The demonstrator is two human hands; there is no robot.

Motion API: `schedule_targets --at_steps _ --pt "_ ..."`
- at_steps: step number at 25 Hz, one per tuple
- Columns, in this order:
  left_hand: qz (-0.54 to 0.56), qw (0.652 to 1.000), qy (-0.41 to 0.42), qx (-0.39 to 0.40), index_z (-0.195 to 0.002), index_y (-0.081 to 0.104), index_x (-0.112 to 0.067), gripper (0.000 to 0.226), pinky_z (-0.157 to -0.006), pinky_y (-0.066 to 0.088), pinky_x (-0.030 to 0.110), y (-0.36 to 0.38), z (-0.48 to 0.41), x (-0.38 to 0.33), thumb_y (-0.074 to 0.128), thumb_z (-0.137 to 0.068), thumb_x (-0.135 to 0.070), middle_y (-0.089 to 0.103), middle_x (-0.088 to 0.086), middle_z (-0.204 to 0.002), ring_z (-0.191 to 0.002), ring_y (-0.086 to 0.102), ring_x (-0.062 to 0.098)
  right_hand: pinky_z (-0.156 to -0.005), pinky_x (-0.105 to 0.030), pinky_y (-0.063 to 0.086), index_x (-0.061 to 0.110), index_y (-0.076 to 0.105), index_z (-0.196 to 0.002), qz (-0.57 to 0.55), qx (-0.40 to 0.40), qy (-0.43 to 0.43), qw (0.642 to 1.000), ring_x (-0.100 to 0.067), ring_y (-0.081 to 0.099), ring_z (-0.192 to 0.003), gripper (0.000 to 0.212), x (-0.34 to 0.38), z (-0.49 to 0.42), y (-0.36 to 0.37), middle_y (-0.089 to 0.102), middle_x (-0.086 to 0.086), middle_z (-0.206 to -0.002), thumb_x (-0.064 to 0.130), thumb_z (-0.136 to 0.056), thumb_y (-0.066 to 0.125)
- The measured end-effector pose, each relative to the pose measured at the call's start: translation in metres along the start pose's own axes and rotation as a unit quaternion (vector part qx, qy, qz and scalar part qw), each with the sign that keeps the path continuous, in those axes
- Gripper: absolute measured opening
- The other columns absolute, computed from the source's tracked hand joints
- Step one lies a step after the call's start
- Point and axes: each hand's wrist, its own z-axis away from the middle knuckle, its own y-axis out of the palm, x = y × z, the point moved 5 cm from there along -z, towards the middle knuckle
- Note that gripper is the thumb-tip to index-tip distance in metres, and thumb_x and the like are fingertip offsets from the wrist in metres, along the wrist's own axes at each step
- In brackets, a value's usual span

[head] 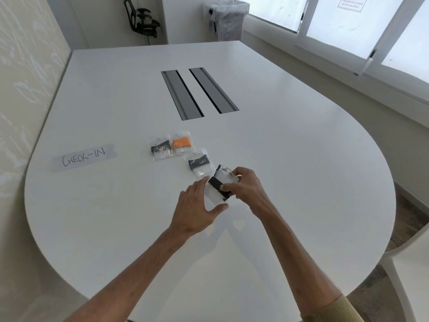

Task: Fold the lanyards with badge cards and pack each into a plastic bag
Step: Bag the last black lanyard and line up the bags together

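My right hand point(246, 185) grips a white badge card point(226, 180) with a black lanyard point(217, 185) folded across it and a metal clip point(224, 169) sticking out at the top. My left hand point(198, 205) reaches in from the left, fingers and thumb spread around the card's left and lower edge, touching it. Whether a plastic bag surrounds this card I cannot tell. Three packed bags lie just beyond: one with a grey lanyard point(199, 166), one with an orange lanyard point(181, 143), one with a dark lanyard point(160, 148).
The white rounded table point(290, 140) has two grey cable slots point(199, 92) in its middle. A tape label reading CHECK-IN point(84, 156) sticks at the left. A white chair point(408, 263) stands at the right edge, a lined bin point(226, 18) beyond the far end.
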Motion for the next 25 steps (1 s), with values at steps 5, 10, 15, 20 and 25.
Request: schedule_targets --at_steps 5,10,15,20,25 --pt "0.073 0.997 -0.008 0.030 -0.168 0.030 -0.032 0.103 -0.110 0.044 0.036 -0.002 -0.001 0.000 0.081 -0.086 -0.067 0.053 -0.014 -0.148 -0.113 0.061 0.008 -0.071 -0.038 0.049 0.011 0.067 -0.091 -0.006 -0.024 -0.010 1.000 -0.027 0.069 -0.079 0.026 0.002 -0.004 -0.003 0.081 -0.018 -0.099 0.016 -0.080 0.090" --pt "0.289 0.953 -0.068 0.062 -0.161 0.045 -0.032 0.072 -0.089 0.053 0.020 -0.010 -0.007 0.005 0.081 -0.099 -0.037 0.070 -0.012 -0.126 -0.101 0.068 0.004 -0.061 -0.030 0.043 0.014 0.070 -0.089 -0.005 -0.048 -0.011 0.999 -0.016 0.059 -0.067 0.024 0.001 -0.008 -0.011 0.076 -0.003 -0.084 0.020 -0.078 0.091" --pt "0.409 0.898 -0.148 0.068 -0.117 0.078 -0.006 0.023 -0.085 0.062 0.034 -0.015 -0.015 0.016 0.077 -0.102 -0.023 0.083 0.014 -0.099 -0.081 0.078 0.021 -0.067 -0.035 0.042 0.014 0.067 -0.085 -0.007 -0.010 -0.022 1.000 -0.020 0.054 -0.067 0.027 0.001 -0.008 -0.009 0.073 -0.003 -0.079 0.019 -0.079 0.093" --pt "0.433 0.887 -0.151 0.061 -0.107 0.083 -0.006 0.022 -0.077 0.068 0.036 -0.024 -0.023 0.021 0.076 -0.103 -0.026 0.083 0.017 -0.098 -0.077 0.077 0.021 -0.057 -0.029 0.038 0.009 0.065 -0.092 0.030 0.052 -0.044 0.997 -0.021 0.050 -0.060 0.027 0.007 -0.004 -0.008 0.067 -0.008 -0.079 0.018 -0.083 0.089" --pt "0.382 0.916 -0.119 0.041 -0.107 0.084 -0.012 0.016 -0.071 0.068 0.039 -0.029 -0.029 0.013 0.079 -0.101 -0.026 0.083 0.003 -0.092 -0.080 0.078 0.019 -0.054 -0.031 0.031 0.001 0.063 -0.098 0.053 0.074 -0.063 0.994 -0.023 0.041 -0.061 0.030 0.010 -0.004 -0.007 0.063 -0.003 -0.072 0.012 -0.084 0.087"
